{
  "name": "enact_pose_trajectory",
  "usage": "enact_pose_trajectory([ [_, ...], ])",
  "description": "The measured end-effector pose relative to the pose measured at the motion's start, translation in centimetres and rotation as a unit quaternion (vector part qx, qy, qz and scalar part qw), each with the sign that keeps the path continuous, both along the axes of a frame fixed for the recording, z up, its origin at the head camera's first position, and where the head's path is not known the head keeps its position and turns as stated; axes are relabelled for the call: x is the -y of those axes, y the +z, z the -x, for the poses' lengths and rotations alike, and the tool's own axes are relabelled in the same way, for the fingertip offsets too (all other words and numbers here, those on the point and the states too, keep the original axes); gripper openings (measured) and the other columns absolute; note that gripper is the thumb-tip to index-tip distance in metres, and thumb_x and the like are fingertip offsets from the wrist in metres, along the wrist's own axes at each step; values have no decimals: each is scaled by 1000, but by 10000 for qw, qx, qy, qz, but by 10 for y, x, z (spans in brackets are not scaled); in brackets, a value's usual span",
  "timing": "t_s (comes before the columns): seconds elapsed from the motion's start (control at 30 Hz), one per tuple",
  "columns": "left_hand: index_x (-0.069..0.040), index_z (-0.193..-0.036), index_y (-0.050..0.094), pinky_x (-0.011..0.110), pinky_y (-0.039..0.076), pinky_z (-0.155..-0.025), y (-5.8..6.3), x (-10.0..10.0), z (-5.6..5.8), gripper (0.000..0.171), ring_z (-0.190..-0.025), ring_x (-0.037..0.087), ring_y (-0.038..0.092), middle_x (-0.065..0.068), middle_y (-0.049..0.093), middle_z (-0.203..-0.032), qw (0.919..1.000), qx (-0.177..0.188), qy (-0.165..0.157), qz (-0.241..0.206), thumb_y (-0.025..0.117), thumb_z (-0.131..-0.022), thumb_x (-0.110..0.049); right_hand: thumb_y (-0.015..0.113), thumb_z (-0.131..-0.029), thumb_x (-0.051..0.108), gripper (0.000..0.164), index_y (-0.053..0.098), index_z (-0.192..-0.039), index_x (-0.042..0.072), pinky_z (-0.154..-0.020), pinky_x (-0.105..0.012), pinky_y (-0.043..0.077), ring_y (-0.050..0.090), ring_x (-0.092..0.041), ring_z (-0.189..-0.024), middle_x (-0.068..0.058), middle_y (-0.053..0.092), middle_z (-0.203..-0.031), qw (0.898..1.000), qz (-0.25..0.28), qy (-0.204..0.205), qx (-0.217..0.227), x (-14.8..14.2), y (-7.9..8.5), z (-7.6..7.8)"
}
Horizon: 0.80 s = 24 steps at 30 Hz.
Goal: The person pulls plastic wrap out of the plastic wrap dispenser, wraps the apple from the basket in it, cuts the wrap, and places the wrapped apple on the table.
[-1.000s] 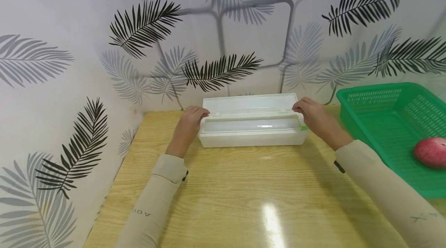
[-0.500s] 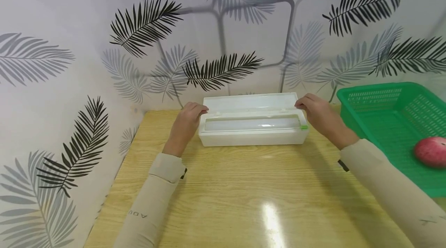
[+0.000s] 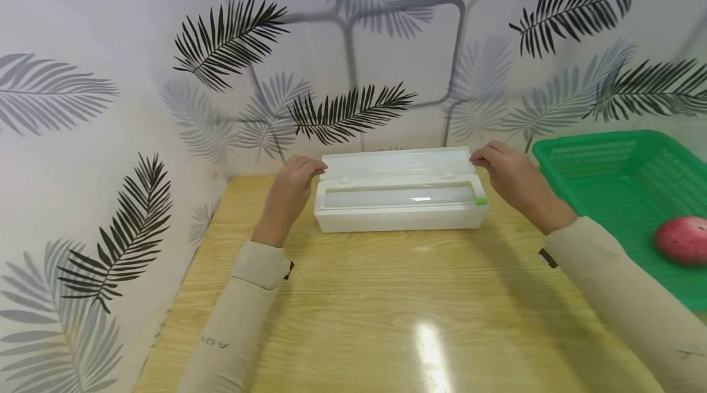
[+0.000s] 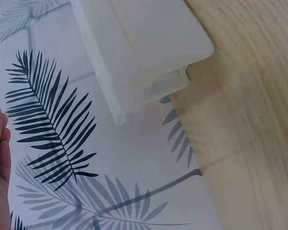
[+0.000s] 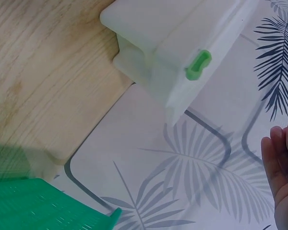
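A long white cling film dispenser (image 3: 400, 218) stands at the table's back, its lid (image 3: 386, 159) raised against the wall. The film roll (image 3: 386, 198) shows through its top opening. A green slide cutter (image 3: 480, 201) sits at the opening's right end, seen also in the right wrist view. My left hand (image 3: 293, 187) pinches beside the lid's left end, my right hand (image 3: 508, 178) beside its right end. Between them the clear cling film is barely visible. In both wrist views the fingertips meet the thumb, apart from the box.
At the right stands a green plastic basket (image 3: 593, 227) with a round pinkish-red fruit (image 3: 685, 241) in it. The leaf-patterned wall (image 3: 386, 55) rises right behind the dispenser. Light wood table (image 3: 386, 295) spreads in front, with a glare spot.
Both hands have moved a little up and back, away from the dispenser's opening, and slightly apart. The dispenser, its raised lid and the basket have stayed in place.
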<state>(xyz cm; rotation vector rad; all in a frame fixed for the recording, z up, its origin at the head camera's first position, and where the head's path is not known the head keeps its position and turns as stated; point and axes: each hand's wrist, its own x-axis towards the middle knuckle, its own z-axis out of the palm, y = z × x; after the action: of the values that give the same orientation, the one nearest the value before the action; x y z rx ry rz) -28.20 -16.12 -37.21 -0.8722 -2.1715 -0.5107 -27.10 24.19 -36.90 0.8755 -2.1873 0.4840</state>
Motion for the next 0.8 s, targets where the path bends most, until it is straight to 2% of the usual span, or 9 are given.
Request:
enact_pose_trajectory([
  [0.17, -2, -89, 64, 23, 45, -74, 9, 2, -3, 9, -81, 19, 52, 6, 61, -86, 9999, -127, -9, -30, 58, -83, 1, 62, -79, -1, 10, 61, -89, 1, -63, -32, 49, 57, -18, -73, -6, 57, -82, 10000, -8, -36, -18, 1, 7, -2],
  [0.37, -2, -89, 64, 24, 45, -78, 20, 0, -6, 9, -84, 20, 53, 7, 61, -87, 9996, -265, -2, -20, 56, -85, -3, 60, -79, -7, 11, 60, -88, 0, -67, -31, 48, 56, -20, -76, -8, 57, -82, 9999, 93, 92, -103, 1, 19, -6],
  [0.67, -1, -88, 64, 26, 46, -78, 33, -2, -12, 9, -83, 22, 55, 8, 62, -86, 9988, -437, -127, -200, 57, -84, -4, 59, -82, 0, 7, 61, -88, 2, -66, -31, 49, 57, -19, -75, -7, 56, -82, 9997, -59, -229, -78, -1, 35, -15],
  [0.8, 0, -87, 65, 26, 45, -78, 38, -2, -16, 9, -83, 22, 55, 8, 61, -84, 9982, -519, -155, -247, 58, -83, -4, 60, -81, 0, 7, 62, -88, 2, -66, -31, 49, 57, -19, -76, -7, 56, -82, 9996, -56, -246, -140, 0, 39, -19],
])
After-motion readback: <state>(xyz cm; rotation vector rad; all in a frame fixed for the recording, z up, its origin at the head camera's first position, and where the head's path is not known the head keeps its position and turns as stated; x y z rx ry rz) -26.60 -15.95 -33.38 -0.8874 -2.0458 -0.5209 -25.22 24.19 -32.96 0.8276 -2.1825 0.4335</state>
